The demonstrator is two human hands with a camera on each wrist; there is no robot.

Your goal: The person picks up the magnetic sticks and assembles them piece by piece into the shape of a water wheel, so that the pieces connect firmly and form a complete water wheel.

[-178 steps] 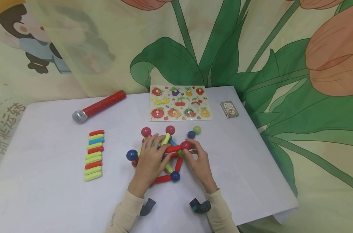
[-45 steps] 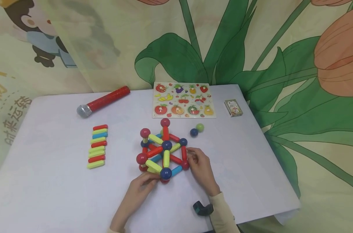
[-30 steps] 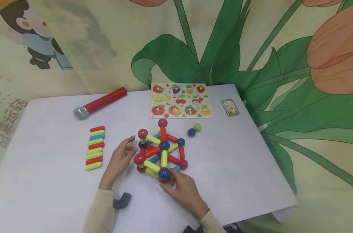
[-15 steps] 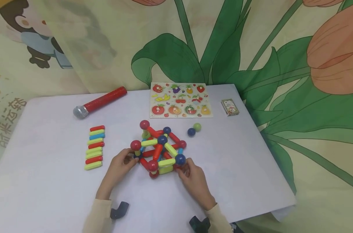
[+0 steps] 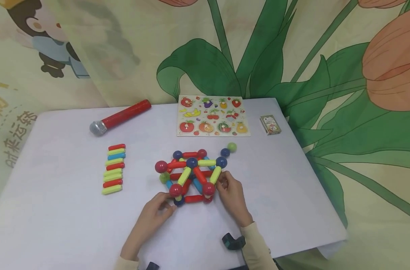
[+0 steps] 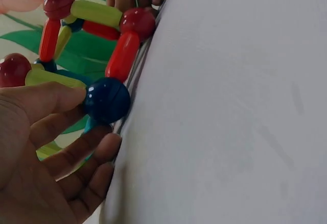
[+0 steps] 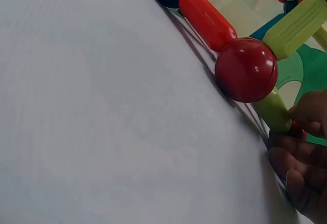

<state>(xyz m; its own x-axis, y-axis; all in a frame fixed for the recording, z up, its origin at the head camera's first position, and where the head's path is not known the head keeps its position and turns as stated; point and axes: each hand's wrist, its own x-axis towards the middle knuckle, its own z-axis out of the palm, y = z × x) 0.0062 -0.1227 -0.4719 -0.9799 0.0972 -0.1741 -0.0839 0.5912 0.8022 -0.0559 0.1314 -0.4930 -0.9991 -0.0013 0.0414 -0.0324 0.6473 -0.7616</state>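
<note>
A ball-and-stick structure [image 5: 192, 162] of red, dark blue and green balls joined by red, yellow-green and blue sticks stands mid-table. At its front left corner, my left hand [image 5: 154, 212] pinches a low dark blue ball [image 6: 107, 100]; in the left wrist view the thumb presses its side and the fingers curl below. My right hand [image 5: 233, 193] grips the structure low on its right side. In the right wrist view its thumb and fingers close at the end of a yellow-green stick [image 7: 273, 113], largely covering a red piece there. A red ball [image 7: 246, 70] sits nearer the camera.
Loose sticks [image 5: 113, 174] lie in a column at left. Behind the structure are a loose blue ball [image 5: 225, 152] and green ball [image 5: 232, 147]. Farther back lie a red microphone-shaped tube [image 5: 124, 115], a fruit puzzle board [image 5: 213, 116] and a small box [image 5: 270, 125].
The structure has turned counterclockwise on the table, both hands shifting holds around its base. Since the oldest frame, the hands have come down from its top and the stick column is one shorter.
</note>
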